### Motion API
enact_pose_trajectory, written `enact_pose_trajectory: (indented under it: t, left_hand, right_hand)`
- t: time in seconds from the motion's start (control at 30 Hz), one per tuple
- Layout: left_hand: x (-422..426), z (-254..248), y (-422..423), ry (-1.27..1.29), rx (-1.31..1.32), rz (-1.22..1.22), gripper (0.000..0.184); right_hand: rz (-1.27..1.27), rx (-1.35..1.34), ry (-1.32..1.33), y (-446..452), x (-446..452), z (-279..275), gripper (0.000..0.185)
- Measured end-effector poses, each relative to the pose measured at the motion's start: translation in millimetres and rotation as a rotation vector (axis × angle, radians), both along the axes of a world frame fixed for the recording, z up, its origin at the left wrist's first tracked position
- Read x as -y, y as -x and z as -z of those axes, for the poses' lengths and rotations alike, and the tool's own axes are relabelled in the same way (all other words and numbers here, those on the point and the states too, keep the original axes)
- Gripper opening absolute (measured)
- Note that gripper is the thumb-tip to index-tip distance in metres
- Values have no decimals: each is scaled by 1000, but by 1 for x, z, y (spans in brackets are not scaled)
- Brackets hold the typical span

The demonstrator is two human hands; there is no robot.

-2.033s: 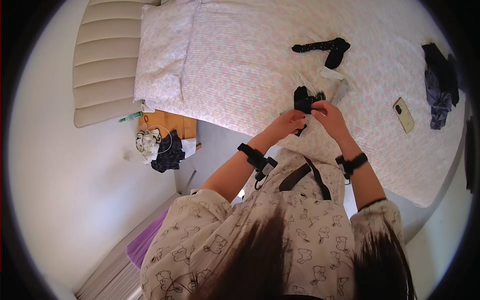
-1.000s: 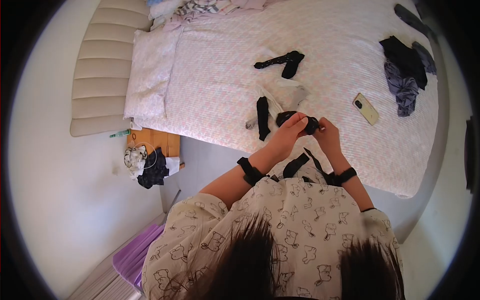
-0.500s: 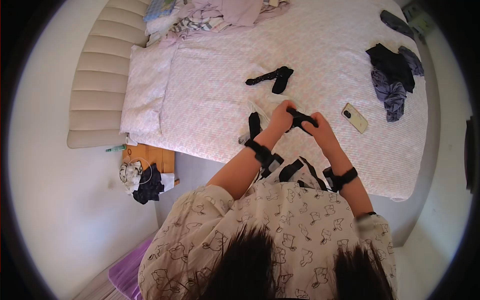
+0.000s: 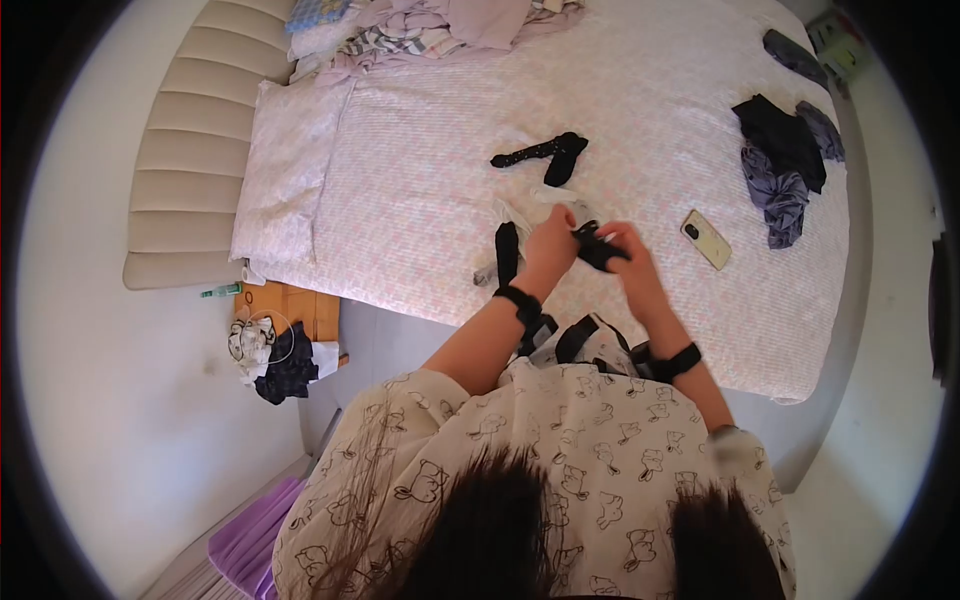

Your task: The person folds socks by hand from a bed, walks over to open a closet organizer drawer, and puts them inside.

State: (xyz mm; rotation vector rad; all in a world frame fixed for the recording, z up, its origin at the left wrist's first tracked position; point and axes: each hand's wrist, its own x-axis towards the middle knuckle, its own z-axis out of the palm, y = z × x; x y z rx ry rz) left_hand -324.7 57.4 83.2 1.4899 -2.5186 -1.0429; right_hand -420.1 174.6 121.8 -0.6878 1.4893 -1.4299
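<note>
Over the near part of the bed, my left hand (image 4: 551, 245) pinches one end of a bunched black sock (image 4: 597, 250). My right hand (image 4: 636, 268) closes on its other end. Just left of my left hand lies another black sock (image 4: 507, 252), with white and greyish fabric (image 4: 487, 274) beside it. Beyond my hands, a dotted black sock (image 4: 527, 153) and a plain black sock (image 4: 565, 163) rest together on the bedspread. Some white fabric (image 4: 550, 195) partly shows behind my left hand.
A phone (image 4: 706, 240) lies right of my hands. Dark clothes (image 4: 782, 150) are heaped on the bed's right side. At the far side is a crumpled pink blanket (image 4: 490, 22). A wooden nightstand (image 4: 315, 310) holding cloth items stands left of the bed.
The black sock has gone from stretched between my hands to more bunched. My right hand's fingers have shifted their grip, and both wrists have moved slightly.
</note>
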Motion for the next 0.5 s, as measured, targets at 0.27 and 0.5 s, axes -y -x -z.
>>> enact_pose_trajectory:
  t: [0.27,0.5]
  left_hand:
    - [-45,-30,32,-271,-527,236,21]
    - [-19,-23,16,-150,-279,213,30]
  right_hand:
    - [253,-659,-391,38,-12,33,40]
    - [245,-461,-191,41,5,14,46]
